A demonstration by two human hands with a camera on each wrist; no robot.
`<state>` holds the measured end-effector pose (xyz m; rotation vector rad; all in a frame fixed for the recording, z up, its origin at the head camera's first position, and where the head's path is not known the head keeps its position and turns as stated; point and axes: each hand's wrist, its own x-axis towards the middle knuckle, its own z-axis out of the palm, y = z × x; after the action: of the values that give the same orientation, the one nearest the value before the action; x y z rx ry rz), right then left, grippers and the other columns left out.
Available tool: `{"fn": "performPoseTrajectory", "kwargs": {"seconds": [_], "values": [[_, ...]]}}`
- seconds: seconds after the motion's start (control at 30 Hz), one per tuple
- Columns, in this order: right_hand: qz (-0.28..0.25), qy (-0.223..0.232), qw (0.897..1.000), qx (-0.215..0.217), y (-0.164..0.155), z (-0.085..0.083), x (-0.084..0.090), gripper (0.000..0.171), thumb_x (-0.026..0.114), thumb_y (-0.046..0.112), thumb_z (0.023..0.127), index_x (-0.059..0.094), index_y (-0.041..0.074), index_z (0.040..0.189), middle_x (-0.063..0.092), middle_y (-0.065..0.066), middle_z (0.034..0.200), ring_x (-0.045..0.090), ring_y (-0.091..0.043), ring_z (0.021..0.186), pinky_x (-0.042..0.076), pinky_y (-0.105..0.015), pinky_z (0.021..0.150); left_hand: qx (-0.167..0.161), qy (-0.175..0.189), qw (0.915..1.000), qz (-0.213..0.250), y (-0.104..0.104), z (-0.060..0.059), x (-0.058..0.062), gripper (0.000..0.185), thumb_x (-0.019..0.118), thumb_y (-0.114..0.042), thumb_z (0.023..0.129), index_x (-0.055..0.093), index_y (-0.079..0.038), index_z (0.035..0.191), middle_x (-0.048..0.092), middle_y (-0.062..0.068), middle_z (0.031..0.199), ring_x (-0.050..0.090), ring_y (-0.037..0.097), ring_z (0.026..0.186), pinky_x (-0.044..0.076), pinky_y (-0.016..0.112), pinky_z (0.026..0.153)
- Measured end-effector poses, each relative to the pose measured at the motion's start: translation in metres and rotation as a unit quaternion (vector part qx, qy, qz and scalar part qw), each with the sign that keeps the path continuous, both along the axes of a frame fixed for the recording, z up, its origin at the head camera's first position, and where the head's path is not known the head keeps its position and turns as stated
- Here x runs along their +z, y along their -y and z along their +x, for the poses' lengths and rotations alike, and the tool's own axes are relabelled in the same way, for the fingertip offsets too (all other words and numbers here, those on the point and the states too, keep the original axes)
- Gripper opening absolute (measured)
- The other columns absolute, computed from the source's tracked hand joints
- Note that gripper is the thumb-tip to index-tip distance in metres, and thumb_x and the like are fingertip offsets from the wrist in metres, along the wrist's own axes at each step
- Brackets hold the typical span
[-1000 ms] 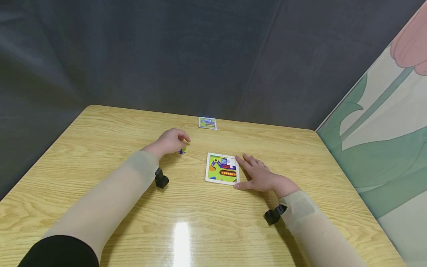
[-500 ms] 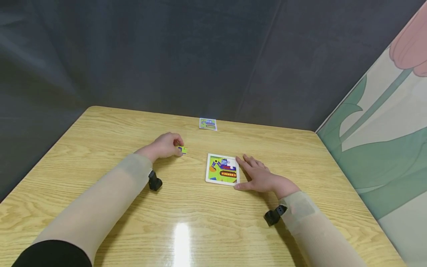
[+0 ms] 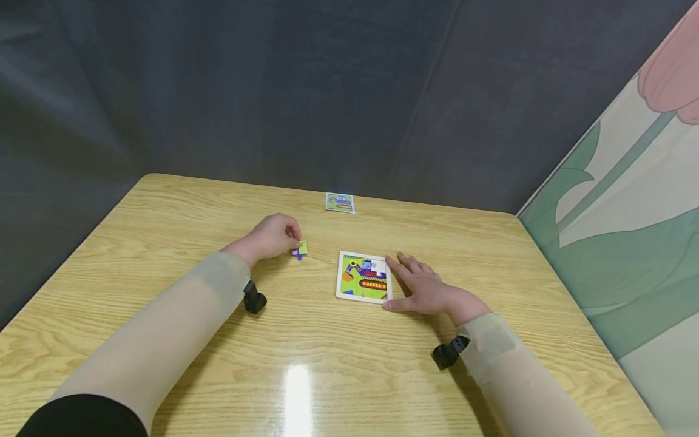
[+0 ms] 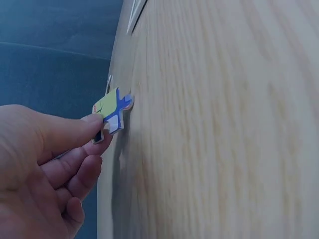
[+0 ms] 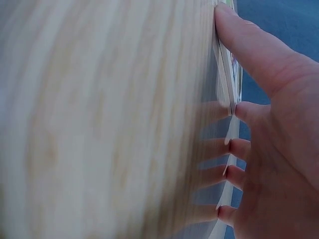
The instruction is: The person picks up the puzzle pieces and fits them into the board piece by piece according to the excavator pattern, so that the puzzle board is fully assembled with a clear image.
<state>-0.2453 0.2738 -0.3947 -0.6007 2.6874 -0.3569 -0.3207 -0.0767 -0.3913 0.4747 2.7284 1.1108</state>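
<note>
Between thumb and fingers, my left hand (image 3: 271,237) pinches a jigsaw puzzle piece (image 4: 108,105), yellow-green with blue and pale parts, just over the table. In the head view the piece shows at the fingertips, left of the puzzle tray. That white-framed puzzle tray (image 3: 340,276) holds a picture of an excavator on green, with a pale gap at its upper right. My right hand (image 3: 426,288) rests at the tray's right edge, fingers spread and extended, thumb at the lower right corner. In the right wrist view the thumb and index fingertip touch the tray's side (image 5: 227,74).
A small card (image 3: 340,203) with a similar excavator picture lies near the far edge of the wooden table (image 3: 349,352). A dark curtain (image 3: 273,91) hangs behind the table, and a flower-patterned panel (image 3: 644,243) stands along the right.
My left hand has drawn slightly left and taken hold of the puzzle piece, which has turned in the fingers. The right hand and the tray have stayed in place.
</note>
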Motion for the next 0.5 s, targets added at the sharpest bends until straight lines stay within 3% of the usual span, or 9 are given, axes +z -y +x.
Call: {"fn": "performPoseTrajectory", "kwargs": {"seconds": [0.5], "values": [[-0.003,-0.005,1.0,0.001,0.0,-0.001,-0.001,0.104,0.065,0.064,0.085,0.012,0.015,0.159,0.004,-0.02,0.162,0.005,-0.049,0.144,0.009,-0.069,0.107,-0.016,0.0,0.9988,0.045,-0.034,0.001,0.012,0.005,0.067,-0.002,0.091,0.068,-0.005,0.087,0.061,0.007,0.085,0.053,0.021,0.08,0.044,0.033,0.071]]}}
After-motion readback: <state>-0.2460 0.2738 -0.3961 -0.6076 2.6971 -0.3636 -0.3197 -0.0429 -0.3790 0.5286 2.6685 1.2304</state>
